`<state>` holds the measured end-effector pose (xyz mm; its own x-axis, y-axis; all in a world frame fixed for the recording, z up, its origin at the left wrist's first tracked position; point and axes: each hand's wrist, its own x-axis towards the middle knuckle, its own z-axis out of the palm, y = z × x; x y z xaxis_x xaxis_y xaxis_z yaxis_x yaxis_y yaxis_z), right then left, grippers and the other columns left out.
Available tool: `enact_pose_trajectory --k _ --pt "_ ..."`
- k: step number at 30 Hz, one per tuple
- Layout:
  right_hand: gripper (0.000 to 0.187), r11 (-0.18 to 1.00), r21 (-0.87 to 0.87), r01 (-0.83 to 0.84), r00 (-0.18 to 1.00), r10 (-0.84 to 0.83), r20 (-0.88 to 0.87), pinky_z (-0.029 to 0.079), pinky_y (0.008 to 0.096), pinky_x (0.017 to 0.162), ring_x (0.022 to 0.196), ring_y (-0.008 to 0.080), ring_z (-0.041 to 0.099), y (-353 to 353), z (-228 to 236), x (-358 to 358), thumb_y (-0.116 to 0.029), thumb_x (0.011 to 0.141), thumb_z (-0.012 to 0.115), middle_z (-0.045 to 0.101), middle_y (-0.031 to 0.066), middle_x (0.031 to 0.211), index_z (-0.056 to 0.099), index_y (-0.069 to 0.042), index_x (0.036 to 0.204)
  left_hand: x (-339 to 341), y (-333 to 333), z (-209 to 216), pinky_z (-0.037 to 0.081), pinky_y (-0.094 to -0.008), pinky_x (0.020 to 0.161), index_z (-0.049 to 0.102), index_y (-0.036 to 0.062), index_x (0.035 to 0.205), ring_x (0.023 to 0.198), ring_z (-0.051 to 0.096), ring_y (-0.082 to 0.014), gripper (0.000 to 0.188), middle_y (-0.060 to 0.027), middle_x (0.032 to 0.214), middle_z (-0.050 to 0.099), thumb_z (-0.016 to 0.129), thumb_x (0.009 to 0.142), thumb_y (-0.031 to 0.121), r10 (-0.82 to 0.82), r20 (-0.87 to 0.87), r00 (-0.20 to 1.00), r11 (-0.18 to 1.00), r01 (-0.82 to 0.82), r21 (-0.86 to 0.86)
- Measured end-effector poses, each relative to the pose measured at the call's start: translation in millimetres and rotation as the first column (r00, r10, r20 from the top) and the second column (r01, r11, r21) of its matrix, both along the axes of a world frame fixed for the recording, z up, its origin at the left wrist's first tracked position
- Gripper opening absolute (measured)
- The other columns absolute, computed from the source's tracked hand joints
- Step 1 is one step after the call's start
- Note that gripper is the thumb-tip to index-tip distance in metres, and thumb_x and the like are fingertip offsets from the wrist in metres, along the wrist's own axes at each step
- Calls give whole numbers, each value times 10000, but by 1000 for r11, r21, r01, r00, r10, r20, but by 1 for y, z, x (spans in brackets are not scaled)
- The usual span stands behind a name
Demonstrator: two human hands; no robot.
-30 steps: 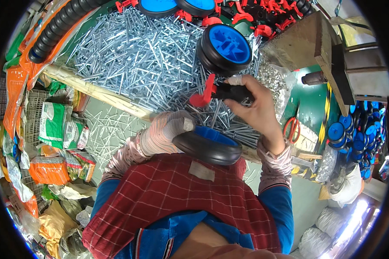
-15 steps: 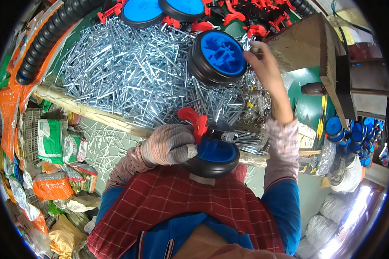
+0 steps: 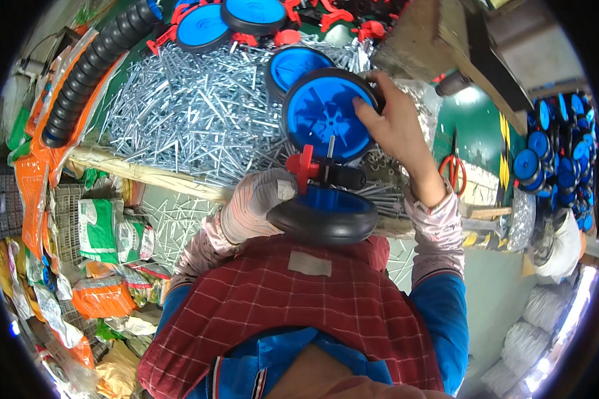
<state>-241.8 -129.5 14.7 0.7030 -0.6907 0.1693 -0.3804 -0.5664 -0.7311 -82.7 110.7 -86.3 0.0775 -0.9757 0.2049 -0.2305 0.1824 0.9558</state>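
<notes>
My left hand (image 3: 256, 203), in a striped knit glove, is closed on a caster assembly in front of my apron. Its black-rimmed wheel (image 3: 326, 226) lies lowest, with a red lever (image 3: 302, 167) and a black bracket (image 3: 343, 176) above it. A metal pin (image 3: 331, 146) points up from the bracket. With thumb and fingers, my bare right hand (image 3: 400, 126) grips the rim of a loose wheel (image 3: 329, 120), blue inside and black around. That wheel is tilted toward me, just beyond the pin. Another blue wheel (image 3: 296, 65) rests on the pins behind it.
A large heap of metal pins (image 3: 193, 113) covers the bench behind a wooden edge strip (image 3: 146, 173). More wheels (image 3: 253, 13) and red levers (image 3: 336, 18) lie at the back. Red-handled scissors (image 3: 453, 173) are at right, near a wooden board (image 3: 439, 40). Assembled wheels (image 3: 559, 159) hang or pile far right.
My right hand has taken hold of a wheel and brought it nearer, over the left hand's assembly. The assembly has turned, so its pin now points up. The view has shifted slightly.
</notes>
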Motion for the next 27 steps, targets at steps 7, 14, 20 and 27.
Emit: enact_pose_trajectory --k 7,14,20,27 --pt "381 999 -39 4 985 3 173 511 342 570 607 285 681 20 -2 -74 -154 829 701 666 170 722 553 -10 1150 -32 -28 43 562 -444 800 618 -2 867 827 687 -294 287 -161 885 674 751 829 250 188 -829 527 836 356 417" --pt "424 984 103 145 986 -153 72 509 321 625 688 217 665 21 -31 -108 -170 823 730 661 155 779 554 -15 1176 -49 -53 50 561 -385 741 642 -13 900 822 685 -226 307 -172 927 692 717 852 281 -206 -330 921 883 320 343" --pt "480 965 -197 -175 976 196 98 556 344 703 770 295 705 39 -32 -134 -125 755 761 674 151 863 629 -45 1210 -43 -53 61 536 -337 655 650 43 935 727 667 -241 225 -103 820 656 630 941 267 -250 -290 924 801 365 474" --pt "182 947 -67 315 946 -308 104 529 394 721 814 354 670 -33 -93 -117 -79 846 698 675 187 939 697 13 1003 -41 -58 40 567 -383 586 598 110 1051 770 673 -296 379 -99 915 649 731 697 75 -266 507 820 865 435 -251"
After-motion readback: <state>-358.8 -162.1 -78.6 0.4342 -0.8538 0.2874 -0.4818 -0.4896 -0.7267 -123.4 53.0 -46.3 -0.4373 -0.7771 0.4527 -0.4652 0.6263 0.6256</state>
